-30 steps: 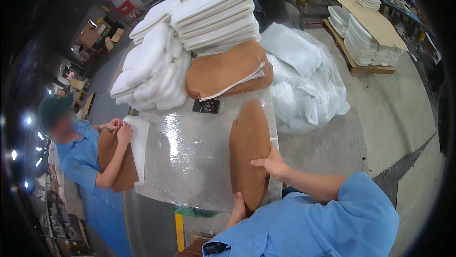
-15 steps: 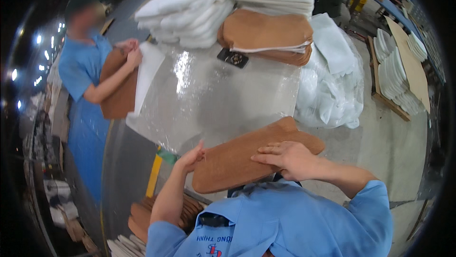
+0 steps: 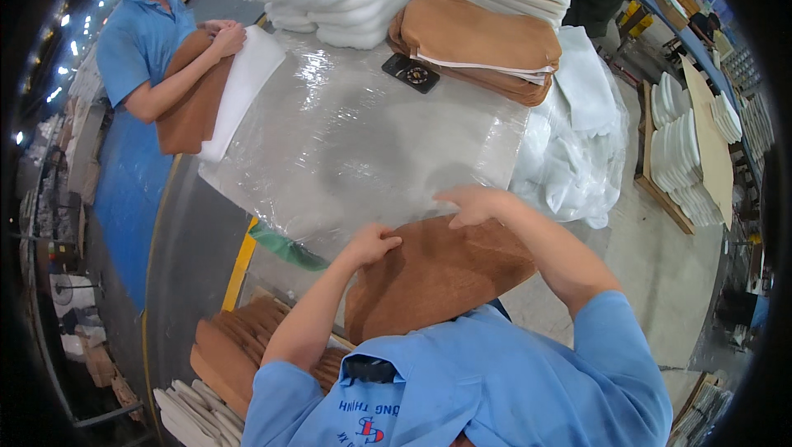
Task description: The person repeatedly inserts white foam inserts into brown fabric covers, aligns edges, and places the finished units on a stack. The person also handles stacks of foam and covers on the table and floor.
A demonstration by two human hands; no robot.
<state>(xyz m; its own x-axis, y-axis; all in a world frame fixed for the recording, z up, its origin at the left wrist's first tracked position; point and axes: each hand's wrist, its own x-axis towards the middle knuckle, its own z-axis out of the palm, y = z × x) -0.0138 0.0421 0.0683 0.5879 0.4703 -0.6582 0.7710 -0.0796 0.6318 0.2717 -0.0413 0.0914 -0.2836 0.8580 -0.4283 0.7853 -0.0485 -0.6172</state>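
The left hand (image 3: 368, 246) pinches the upper edge of a brown panel (image 3: 437, 282), at the panel's 10 o'clock. The right hand (image 3: 481, 202) is at its 1 o'clock, index finger stretched out and thumb apart from it; whether it also grips the edge, I cannot tell. The panel itself is held at the table's near edge, just in front of the blue shirt (image 3: 536, 364).

Half a second ago the right hand lay flat across the panel's face; now both hands are at the upper edge. That suggests the work has passed from steadying the piece to handling its rim.

Farther out, the plastic-wrapped table (image 3: 371, 141) stretches toward 12 o'clock, with a black device (image 3: 410, 73) beside a brown stack (image 3: 483, 34). A clear bag of white pieces (image 3: 569, 166) is toward 2 o'clock, more brown pieces (image 3: 227, 356) at 8, and a co-worker (image 3: 136, 59) at 10, holding another brown piece (image 3: 186, 117).
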